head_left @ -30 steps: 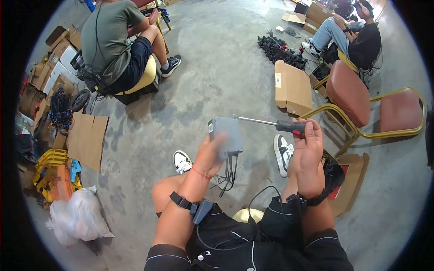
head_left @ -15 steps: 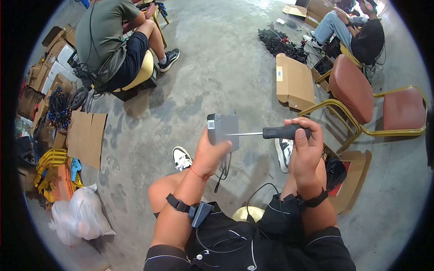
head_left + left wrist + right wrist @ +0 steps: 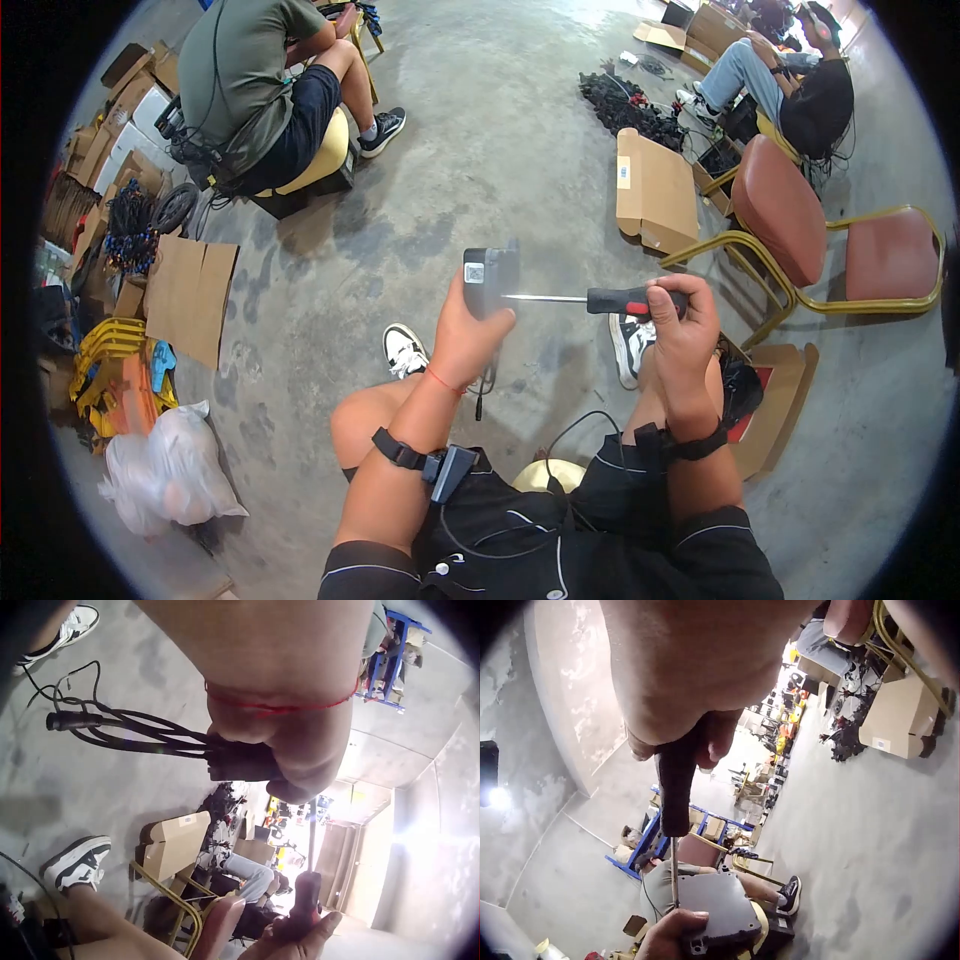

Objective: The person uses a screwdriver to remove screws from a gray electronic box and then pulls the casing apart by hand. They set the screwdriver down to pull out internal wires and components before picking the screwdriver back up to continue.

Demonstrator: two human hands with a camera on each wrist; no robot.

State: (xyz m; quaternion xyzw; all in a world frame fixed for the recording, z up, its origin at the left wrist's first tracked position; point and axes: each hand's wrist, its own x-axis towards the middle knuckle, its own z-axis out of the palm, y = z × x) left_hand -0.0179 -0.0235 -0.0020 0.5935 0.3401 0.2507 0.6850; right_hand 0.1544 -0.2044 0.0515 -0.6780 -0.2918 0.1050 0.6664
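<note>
In the head view my left hand (image 3: 462,345) grips a flat grey box-shaped device (image 3: 488,270) with a small white label, its thumb over the near face. Looped black cables (image 3: 142,733) with a round plug hang from the device in the left wrist view. My right hand (image 3: 683,325) holds a screwdriver (image 3: 615,301) by its black and red handle, level and pointing left. The tip of its thin metal shaft meets the device's edge beside the left thumb. From the right wrist, the device's broad face (image 3: 712,900) shows small holes at its corners.
A brown chair (image 3: 780,210) with a gold frame stands at right, near a cardboard box (image 3: 655,190). Another open box (image 3: 785,410) sits by my right leg. Two seated people are further off. White plastic bags (image 3: 185,470) and flattened cardboard (image 3: 195,295) lie at left.
The device has turned, bringing its labelled side into fuller view. The screwdriver has shifted left and down, from the device's top corner to beside my left thumb.
</note>
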